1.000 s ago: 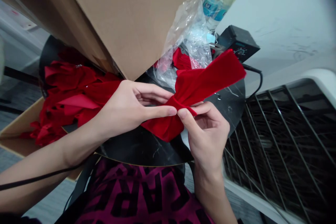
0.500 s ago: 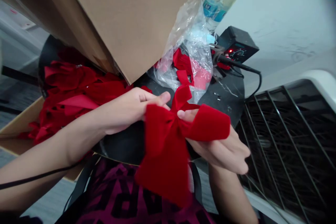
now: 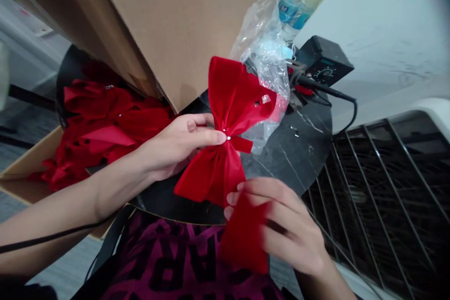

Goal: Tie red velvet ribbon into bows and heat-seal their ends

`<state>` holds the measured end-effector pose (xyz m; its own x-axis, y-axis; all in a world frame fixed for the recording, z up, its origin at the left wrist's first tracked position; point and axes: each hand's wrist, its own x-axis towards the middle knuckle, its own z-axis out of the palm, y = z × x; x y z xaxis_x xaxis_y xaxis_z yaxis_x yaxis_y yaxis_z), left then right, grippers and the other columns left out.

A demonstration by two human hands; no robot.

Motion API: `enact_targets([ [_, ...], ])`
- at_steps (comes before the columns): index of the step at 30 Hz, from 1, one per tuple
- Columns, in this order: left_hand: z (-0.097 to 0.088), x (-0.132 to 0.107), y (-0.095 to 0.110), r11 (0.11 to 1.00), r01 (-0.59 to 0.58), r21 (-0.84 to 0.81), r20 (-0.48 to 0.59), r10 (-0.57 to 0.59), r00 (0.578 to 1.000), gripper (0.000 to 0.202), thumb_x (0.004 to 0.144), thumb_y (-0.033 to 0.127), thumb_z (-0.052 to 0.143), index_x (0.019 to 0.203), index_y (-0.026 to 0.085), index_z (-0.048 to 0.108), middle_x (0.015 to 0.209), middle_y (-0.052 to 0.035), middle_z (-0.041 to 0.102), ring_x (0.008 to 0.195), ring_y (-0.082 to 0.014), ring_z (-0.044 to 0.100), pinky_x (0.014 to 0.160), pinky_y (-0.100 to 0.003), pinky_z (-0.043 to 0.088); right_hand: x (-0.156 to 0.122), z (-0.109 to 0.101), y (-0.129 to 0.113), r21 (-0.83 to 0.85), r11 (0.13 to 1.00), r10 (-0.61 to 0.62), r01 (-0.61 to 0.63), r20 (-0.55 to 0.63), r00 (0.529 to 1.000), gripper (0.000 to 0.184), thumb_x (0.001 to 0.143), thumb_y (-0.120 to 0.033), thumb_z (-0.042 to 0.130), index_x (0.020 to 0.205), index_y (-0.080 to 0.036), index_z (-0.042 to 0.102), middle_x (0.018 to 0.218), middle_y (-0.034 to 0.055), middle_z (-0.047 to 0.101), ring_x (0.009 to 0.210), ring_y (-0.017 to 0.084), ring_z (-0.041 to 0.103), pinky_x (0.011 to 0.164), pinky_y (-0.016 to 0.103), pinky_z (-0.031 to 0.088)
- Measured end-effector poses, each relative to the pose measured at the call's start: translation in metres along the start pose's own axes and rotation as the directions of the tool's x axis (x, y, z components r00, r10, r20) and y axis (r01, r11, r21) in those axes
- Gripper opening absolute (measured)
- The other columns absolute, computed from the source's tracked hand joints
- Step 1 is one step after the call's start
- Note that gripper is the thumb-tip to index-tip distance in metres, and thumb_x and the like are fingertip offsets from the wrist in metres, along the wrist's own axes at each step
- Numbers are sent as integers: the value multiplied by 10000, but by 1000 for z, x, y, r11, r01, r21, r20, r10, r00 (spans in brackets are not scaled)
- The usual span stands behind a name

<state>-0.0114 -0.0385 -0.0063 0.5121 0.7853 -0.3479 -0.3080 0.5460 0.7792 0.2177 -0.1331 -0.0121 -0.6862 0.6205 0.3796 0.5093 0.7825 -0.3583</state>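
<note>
A red velvet bow [image 3: 228,103] with small shiny beads at its centre is held upright over the round black table. My left hand [image 3: 186,145] pinches it at the middle, thumb beside the beads. My right hand [image 3: 288,220] is at the bow's lower end, its fingers curled against the edge of the lower ribbon. A ribbon tail [image 3: 244,234], blurred by motion, hangs across those fingers. To the left of my left hand lies a heap of red bows [image 3: 116,122].
A large cardboard box [image 3: 190,23] stands behind my hands. Clear plastic bag [image 3: 260,47], bottle [image 3: 304,0] and black control box [image 3: 323,61] with a corded tool [image 3: 316,84] are at the back right. A grilled appliance [image 3: 379,168] stands right of the black table [image 3: 298,150].
The bow has turned so its beaded centre now shows. My right hand has moved from the knot down to the lower ribbon; my left hand still grips the middle. The control box's red light no longer shows.
</note>
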Motion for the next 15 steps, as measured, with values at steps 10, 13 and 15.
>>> enact_targets([
  [10, 7, -2, -6, 997, -18, -71, 8, 19, 1000, 462, 823, 146, 818, 1162, 228, 514, 840, 3, 758, 669, -196, 781, 675, -321, 658, 7, -45, 5, 167, 979, 153, -115, -237, 959, 318, 917, -64, 742, 1211, -185, 723, 1088, 46, 778, 987, 144, 745, 901, 239, 626],
  [13, 7, -4, -6, 998, -5, -65, 49, 8, 999, 460, 834, 162, 822, 1125, 243, 475, 812, 22, 735, 663, -168, 753, 660, -296, 635, 18, -34, 26, -138, 988, 27, -75, -322, 946, 474, 854, -28, 789, 1277, -231, 724, 1231, 68, 732, 1037, 183, 722, 919, 288, 621],
  [15, 7, -5, -5, 999, -7, -46, 51, 10, 999, 435, 854, 149, 799, 1104, 244, 455, 808, 30, 727, 670, -151, 733, 654, -275, 614, 25, -28, 36, -178, 984, -72, 25, -264, 962, 452, 884, -51, 764, 1295, -235, 719, 1257, 59, 729, 1038, 189, 730, 896, 290, 634],
])
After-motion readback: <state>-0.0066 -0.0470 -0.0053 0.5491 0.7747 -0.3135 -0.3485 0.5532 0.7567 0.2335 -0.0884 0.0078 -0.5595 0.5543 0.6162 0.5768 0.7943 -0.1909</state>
